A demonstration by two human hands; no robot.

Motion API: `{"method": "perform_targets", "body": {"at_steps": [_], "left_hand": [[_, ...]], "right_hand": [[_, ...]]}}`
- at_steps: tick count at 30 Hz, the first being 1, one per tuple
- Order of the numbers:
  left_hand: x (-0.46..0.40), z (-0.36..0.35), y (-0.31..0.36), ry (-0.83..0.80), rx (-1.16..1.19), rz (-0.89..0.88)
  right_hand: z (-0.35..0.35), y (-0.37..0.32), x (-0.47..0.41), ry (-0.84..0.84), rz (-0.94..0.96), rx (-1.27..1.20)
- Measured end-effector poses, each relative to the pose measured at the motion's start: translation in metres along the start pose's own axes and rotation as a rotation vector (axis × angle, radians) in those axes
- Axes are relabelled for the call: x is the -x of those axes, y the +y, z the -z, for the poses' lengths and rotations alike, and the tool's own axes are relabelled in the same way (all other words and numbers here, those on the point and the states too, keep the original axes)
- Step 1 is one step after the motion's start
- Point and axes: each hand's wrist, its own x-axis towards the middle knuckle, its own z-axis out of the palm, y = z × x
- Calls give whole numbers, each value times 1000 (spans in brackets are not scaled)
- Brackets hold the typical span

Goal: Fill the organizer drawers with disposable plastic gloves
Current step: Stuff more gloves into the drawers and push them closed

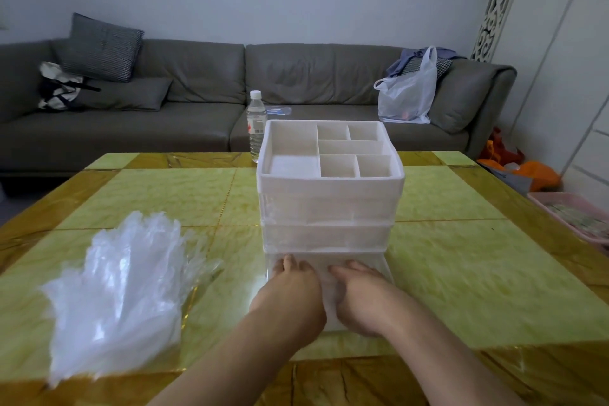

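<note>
A green and amber tiled table (461,273) fills the foreground, and a clear water bottle (256,127) with a white cap stands upright at its far edge. Behind it runs a long grey sofa (204,102) carrying a checked cushion (100,48), a black and white tote bag (57,87) at the left end, a white plastic bag (407,92) toward the right and crumpled blue cloth (418,58) on the backrest above it. To the right of the table, orange bags (524,170) lie on the floor beside a pink basket (573,214).
</note>
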Motion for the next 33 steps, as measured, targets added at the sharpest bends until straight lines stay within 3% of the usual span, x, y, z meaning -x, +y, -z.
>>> {"method": "perform_targets", "body": {"at_steps": [6, 11, 19, 23, 29, 33], "left_hand": [[24, -1, -6, 111, -171, 9], [13, -15, -15, 89, -262, -82], [12, -8, -33, 181, -197, -232], [33, 1, -53, 309, 7, -293], [81, 23, -127, 445, 241, 0], [104, 18, -188, 146, 209, 202]], "right_hand": [[5, -2, 16, 124, 78, 63], [5, -5, 23, 195, 95, 78], [-2, -5, 19, 260, 51, 95], [3, -12, 19, 372, 51, 65], [12, -33, 34, 616, 93, -72], [8, -48, 42, 642, 146, -151]]}}
